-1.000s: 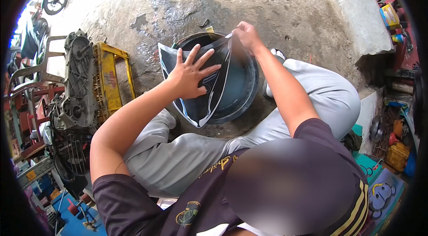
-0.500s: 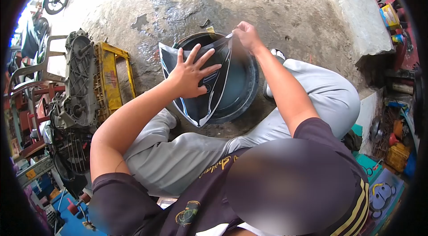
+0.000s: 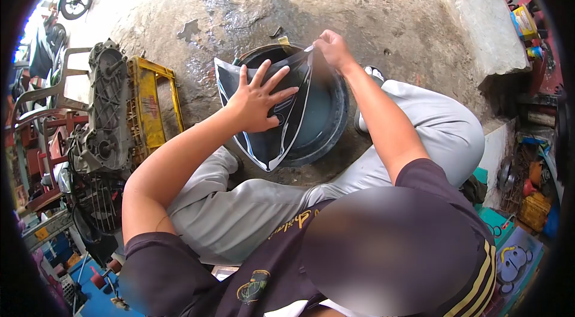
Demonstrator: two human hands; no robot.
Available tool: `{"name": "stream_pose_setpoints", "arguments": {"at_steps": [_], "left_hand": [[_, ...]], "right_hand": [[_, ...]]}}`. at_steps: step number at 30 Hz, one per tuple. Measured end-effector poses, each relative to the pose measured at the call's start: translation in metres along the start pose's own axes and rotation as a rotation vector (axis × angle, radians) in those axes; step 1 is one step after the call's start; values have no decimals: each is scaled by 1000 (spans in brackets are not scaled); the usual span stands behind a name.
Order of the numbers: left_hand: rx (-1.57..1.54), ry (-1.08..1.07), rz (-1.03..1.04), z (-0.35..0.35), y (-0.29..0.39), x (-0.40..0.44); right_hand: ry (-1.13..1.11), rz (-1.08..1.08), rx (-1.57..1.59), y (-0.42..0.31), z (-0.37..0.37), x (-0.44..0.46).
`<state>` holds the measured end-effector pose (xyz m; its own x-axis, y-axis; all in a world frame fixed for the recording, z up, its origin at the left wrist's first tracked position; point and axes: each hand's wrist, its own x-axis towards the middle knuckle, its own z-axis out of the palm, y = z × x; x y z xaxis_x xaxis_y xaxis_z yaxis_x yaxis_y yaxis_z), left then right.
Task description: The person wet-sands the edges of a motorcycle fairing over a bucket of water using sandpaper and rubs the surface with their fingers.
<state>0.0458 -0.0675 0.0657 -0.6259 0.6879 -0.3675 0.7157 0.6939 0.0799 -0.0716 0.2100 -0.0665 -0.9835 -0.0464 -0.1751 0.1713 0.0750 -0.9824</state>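
1. Watching through the head camera, I judge the step in hand to be bracing and tensioning: the left hand point(image 3: 248, 104) steadies a shield-shaped black panel point(image 3: 263, 146) while the right hand point(image 3: 332, 50) holds a corner of see-through film point(image 3: 302, 60) taut.
2. Left hand: palm down, fingers and thumb fanned wide, gripping nothing (how hard it presses, I can't tell from here).
3. Right hand: thumb and fingers drawn together in a pinch on the film's pale corner, just past the panel's upper right.
4. The panel lies over the left part of a round dark basin point(image 3: 343, 113), narrow tip toward the bottom of the view. Cloudy bluish-grey liquid point(image 3: 320, 114) shows in the uncovered part. Whether the panel rests on the rim, I can't tell.
5. My next move from this pose would call for a quiet left palm and an even pull; slack could let the film crease.
6. The panel looks smooth and dark, with white edging, a blue streak down its left side and fine grey markings near the thumb.
7. Around it I see wet-patched concrete floor point(image 3: 359, 5), a yellow plastic crate point(image 3: 150, 116) and a grey engine casing point(image 3: 105, 101).
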Motion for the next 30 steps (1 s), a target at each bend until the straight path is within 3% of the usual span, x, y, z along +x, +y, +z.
{"name": "stream_pose_setpoints", "arguments": {"at_steps": [11, 30], "left_hand": [[8, -9, -6, -1, -1, 0], [-6, 13, 2, 1, -2, -1]], "right_hand": [[-105, 68, 47, -1, -3, 4], [-103, 123, -6, 0, -5, 6]]}}
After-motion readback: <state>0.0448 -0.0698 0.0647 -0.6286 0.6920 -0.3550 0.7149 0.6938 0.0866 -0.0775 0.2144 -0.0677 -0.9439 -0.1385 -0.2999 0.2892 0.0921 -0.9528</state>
